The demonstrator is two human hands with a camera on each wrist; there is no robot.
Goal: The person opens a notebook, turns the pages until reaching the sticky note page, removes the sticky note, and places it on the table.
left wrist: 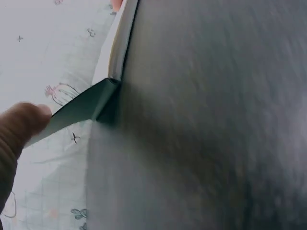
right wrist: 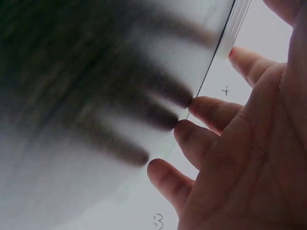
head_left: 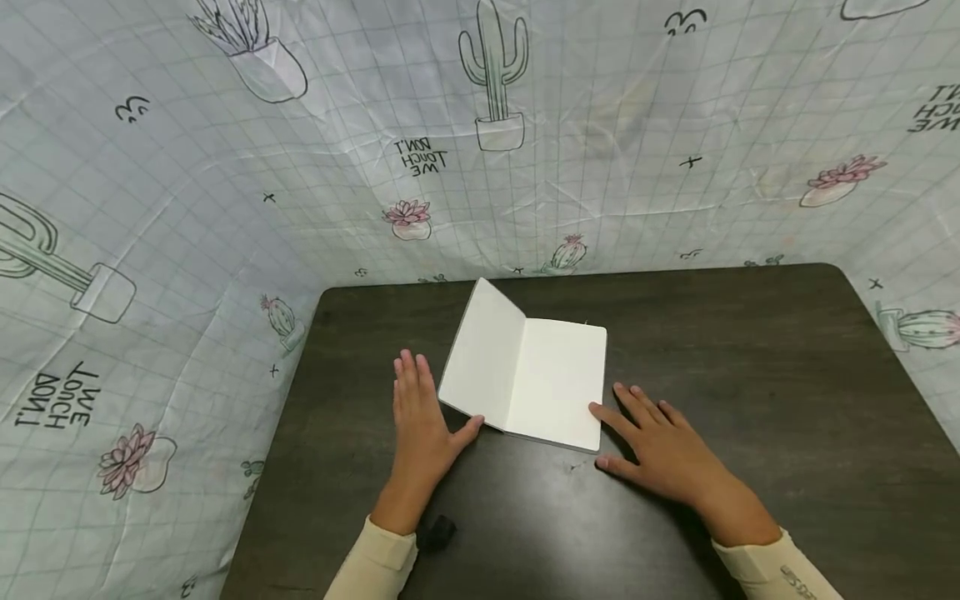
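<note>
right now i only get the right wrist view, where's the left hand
Observer: In the head view, the left hand is beside the left half of the open notebook, fingers straight, with its thumb at that half's near edge.
Operator: ok anything written on the open pages
Observer: Nothing I can make out; both facing pages look blank.
Operator: is the left half flat on the table
Observer: No, the left wrist view shows the green cover there slanting up off the table.
</note>
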